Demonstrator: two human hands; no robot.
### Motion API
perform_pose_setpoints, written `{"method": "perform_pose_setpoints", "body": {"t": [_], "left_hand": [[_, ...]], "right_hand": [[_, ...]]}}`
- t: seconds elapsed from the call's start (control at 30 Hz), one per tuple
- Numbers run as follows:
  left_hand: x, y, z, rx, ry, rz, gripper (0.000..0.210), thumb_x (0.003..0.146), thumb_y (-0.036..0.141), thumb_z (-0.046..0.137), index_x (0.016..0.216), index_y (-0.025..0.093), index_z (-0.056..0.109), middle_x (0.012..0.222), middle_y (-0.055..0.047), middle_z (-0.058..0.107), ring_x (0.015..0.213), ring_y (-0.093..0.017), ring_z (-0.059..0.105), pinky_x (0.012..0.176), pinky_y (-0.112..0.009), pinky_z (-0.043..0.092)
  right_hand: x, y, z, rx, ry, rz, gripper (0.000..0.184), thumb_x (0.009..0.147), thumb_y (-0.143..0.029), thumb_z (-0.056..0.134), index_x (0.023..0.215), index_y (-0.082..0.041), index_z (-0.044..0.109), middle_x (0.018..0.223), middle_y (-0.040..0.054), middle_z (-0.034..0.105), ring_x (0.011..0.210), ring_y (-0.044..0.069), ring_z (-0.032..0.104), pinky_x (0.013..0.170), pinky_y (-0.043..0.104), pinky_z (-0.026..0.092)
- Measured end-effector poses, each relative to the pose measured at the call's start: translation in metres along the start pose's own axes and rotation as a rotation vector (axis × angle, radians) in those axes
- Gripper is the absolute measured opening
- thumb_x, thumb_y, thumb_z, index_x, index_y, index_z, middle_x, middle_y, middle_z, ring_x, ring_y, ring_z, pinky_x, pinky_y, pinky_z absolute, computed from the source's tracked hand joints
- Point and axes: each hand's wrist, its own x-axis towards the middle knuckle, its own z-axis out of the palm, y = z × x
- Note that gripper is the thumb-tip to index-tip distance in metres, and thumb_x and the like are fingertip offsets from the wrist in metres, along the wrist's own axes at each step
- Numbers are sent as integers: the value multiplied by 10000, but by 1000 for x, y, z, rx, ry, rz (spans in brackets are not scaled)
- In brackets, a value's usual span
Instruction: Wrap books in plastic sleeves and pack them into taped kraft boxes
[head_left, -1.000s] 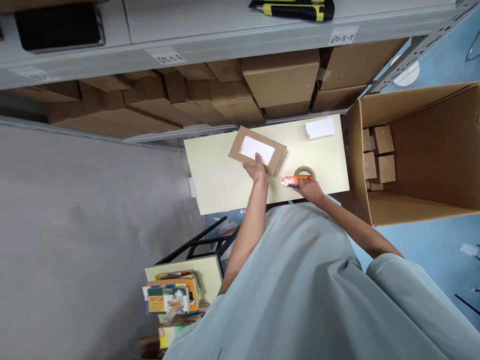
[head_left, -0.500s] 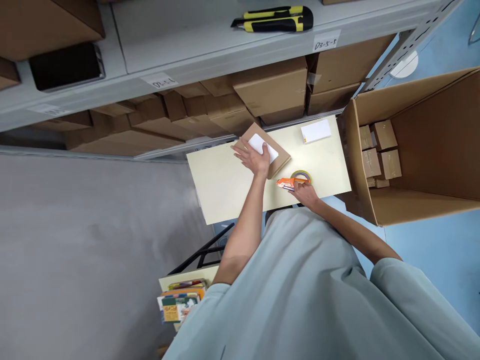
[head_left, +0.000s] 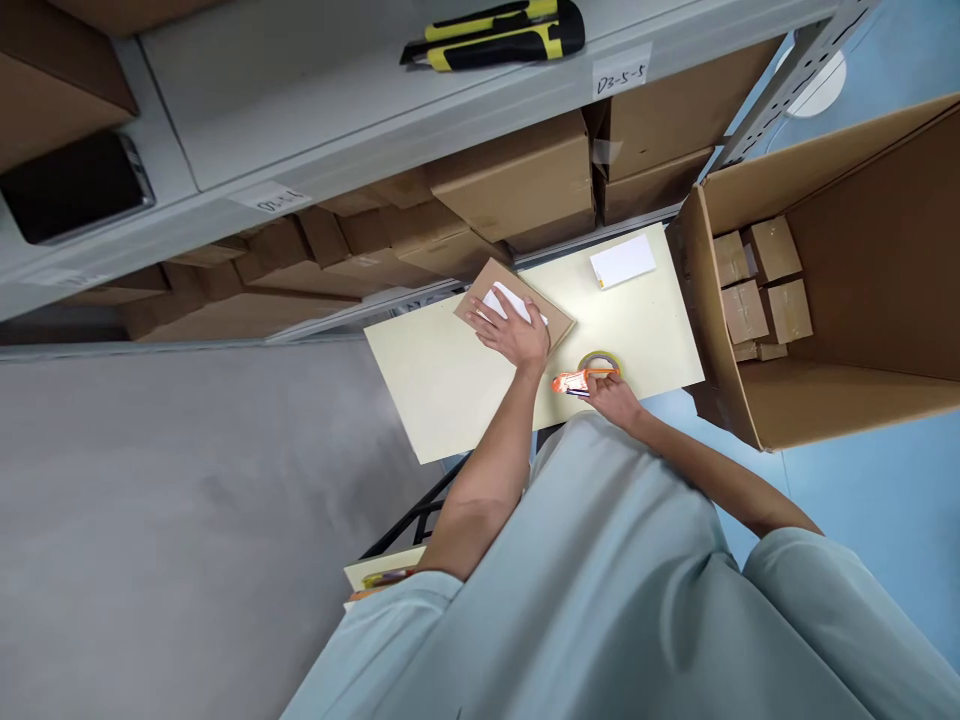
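My left hand [head_left: 517,335] lies flat with spread fingers on a small cardboard box [head_left: 556,318], over a white label [head_left: 495,298] on its top. The box rests at an angle on a cream tabletop [head_left: 427,385]. To the right and nearer my body, my right hand [head_left: 611,400] is closed around an orange tape dispenser [head_left: 571,383], which carries a tape roll [head_left: 600,358]. A slight gap separates the dispenser from the box. A white rectangular pad or box [head_left: 624,262] sits at the tabletop's far right.
A large open carton [head_left: 724,300] with several small boxes stands right of the table. Ahead, a grey shelf [head_left: 360,130] holds a yellow-black utility knife [head_left: 499,38] and a dark phone-like slab [head_left: 71,190]. Cardboard boxes [head_left: 517,180] fill the level below.
My left hand has slid slightly down and right on the box, covering more of the label. The dispenser has shifted slightly toward me. My view has tilted and moved closer to the shelf.
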Motion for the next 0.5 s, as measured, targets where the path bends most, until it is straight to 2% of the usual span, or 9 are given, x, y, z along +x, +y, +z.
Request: {"method": "perform_pose_setpoints", "body": {"t": [0.17, 0.27, 0.4, 0.5], "left_hand": [[-5, 5, 1, 6, 16, -13, 717, 981, 458, 698, 1639, 251, 503, 1832, -182, 171, 1708, -404, -47, 1322, -677, 150], [-5, 6, 2, 34, 13, -6, 718, 980, 459, 702, 1637, 246, 505, 1824, -200, 186, 1707, -418, -32, 1303, -682, 219], [-4, 6, 1, 1, -45, -10, 711, 993, 463, 691, 1638, 236, 498, 1830, -206, 153, 1707, -426, -28, 1263, -691, 327], [-5, 5, -2, -21, -76, 7, 716, 982, 454, 713, 1631, 230, 508, 1834, -199, 143, 1707, -422, -41, 1272, -687, 322]], "right_hand": [[-5, 3, 1, 14, -2, -6, 400, 1146, -327, 442, 1413, -53, 558, 1019, 212, 809, 955, 324, 776, 978, 435, 492], [-16, 14, 5, 29, -1, 18, 382, 1145, -371, 445, 1323, -71, 599, 1008, 210, 809, 917, 317, 774, 945, 424, 501], [-57, 52, 8, -12, 24, 64, 416, 1137, -426, 468, 1237, -66, 652, 955, 213, 807, 894, 334, 772, 930, 432, 503], [-94, 89, 4, -67, 47, 73, 460, 1135, -478, 462, 1158, -78, 688, 901, 211, 799, 884, 347, 765, 923, 435, 496]]}}
